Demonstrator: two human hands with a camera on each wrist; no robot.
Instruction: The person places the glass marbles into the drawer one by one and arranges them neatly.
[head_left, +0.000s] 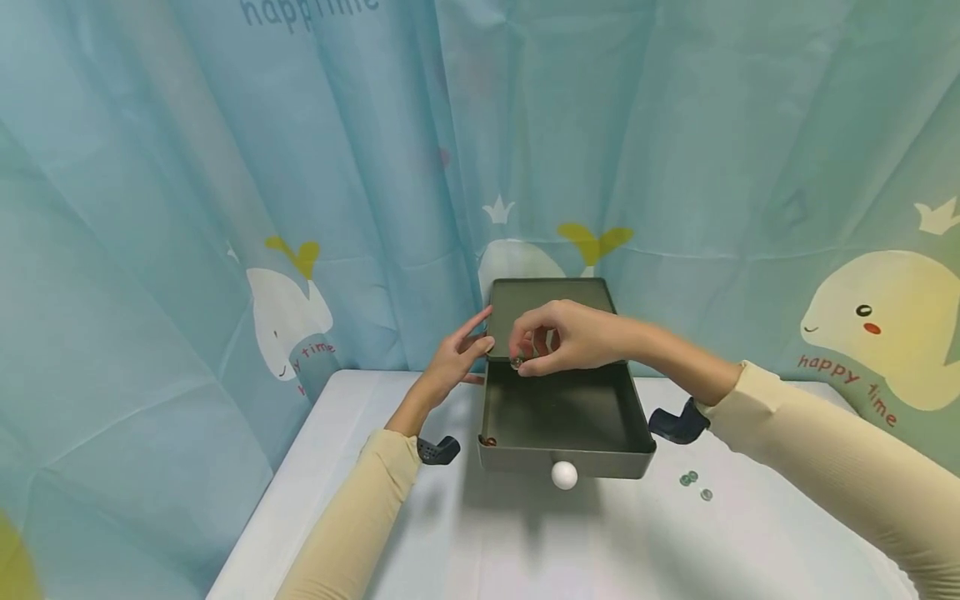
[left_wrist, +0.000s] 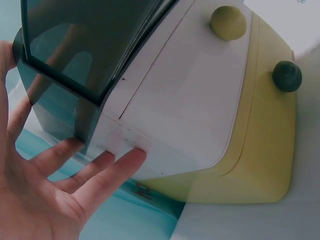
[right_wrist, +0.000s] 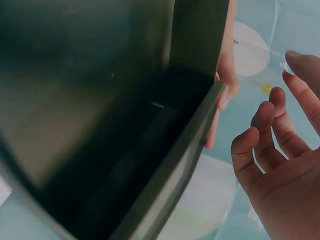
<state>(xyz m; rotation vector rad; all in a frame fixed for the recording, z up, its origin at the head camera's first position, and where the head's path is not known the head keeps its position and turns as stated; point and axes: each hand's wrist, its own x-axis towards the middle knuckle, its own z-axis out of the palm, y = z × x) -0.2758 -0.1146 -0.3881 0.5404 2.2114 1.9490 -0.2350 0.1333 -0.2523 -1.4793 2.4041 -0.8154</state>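
Observation:
A small drawer cabinet has a dark green top tier, with white and yellow drawers below in the left wrist view. The green drawer, with its white knob, stands pulled out. My left hand rests on the cabinet's left side, fingers spread and fairly straight. Above the back of the drawer, my right hand pinches a small clear glass marble between thumb and forefinger. The right wrist view shows only a sliver of the marble at the fingertips.
Several small greenish glass pieces lie on the white table, right of the drawer. A small reddish-brown spot shows at the drawer's front left corner. A blue curtain hangs behind the cabinet.

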